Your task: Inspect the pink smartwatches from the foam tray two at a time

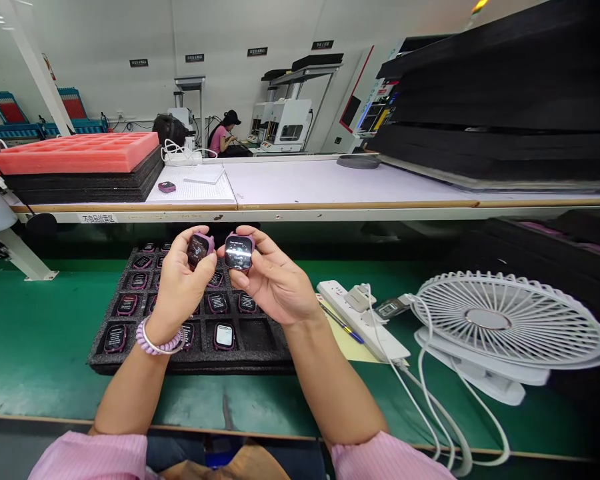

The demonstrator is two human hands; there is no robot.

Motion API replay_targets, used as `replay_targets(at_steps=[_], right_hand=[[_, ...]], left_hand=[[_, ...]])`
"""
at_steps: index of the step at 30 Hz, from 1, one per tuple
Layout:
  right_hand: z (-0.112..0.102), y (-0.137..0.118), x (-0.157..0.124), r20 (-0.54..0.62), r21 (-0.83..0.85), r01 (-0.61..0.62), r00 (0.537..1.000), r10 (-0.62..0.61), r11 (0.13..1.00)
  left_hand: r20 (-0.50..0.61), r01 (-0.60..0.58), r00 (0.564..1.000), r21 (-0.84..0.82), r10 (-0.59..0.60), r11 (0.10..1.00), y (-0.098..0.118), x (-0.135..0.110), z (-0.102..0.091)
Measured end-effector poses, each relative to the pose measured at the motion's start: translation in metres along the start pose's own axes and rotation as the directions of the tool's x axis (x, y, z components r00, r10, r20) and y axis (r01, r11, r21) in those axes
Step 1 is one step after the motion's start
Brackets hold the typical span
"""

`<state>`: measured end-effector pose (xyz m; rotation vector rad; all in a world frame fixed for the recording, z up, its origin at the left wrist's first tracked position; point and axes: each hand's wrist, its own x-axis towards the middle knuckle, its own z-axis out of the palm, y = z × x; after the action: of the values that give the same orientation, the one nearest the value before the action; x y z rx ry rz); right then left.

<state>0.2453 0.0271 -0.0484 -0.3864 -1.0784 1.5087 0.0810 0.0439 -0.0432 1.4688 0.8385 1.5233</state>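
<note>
My left hand is closed round a smartwatch body with a purple case and a dark screen, thumb at its lower right edge. Close beside it, my right hand grips a second purple smartwatch body by its edges; its lit screen shows small text and a bright reflection. Neither watch has a strap. Below both hands lies a black foam tray whose pockets hold several more watch bodies, such as one with a white screen. My forearms and hands hide part of the tray.
A white power strip with plugs and cables, a pen and a white fan stand to the right. A shelf edge crosses ahead, bearing pink foam, a watch body and black foam stacks. A person sits beyond.
</note>
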Motion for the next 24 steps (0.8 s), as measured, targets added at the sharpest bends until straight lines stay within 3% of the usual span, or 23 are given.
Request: replay_targets(at_steps=[12, 20, 24], right_hand=[[-0.0036, 0.0028, 0.0025, 0.084, 0.048, -0.004, 0.996, 0.000, 0.999], [-0.0065, 0.0026, 0.0027, 0.072, -0.004, -0.013, 0.997, 0.013, 1.000], [-0.0075, 0.0053, 0.0049, 0.067, 0.031, 0.004, 0.998, -0.006, 1.000]], left_hand=[[0.013, 0.004, 1.000, -0.031, -0.004, 1.000, -0.0002, 0.0016, 0.0004], [0.057, 0.047, 0.998, -0.114, -0.040, 0.992, 0.0013, 0.0023, 0.0018], [0.049, 0.026, 0.999, -0.070, -0.023, 0.997, -0.0002, 0.0033, 0.0012]])
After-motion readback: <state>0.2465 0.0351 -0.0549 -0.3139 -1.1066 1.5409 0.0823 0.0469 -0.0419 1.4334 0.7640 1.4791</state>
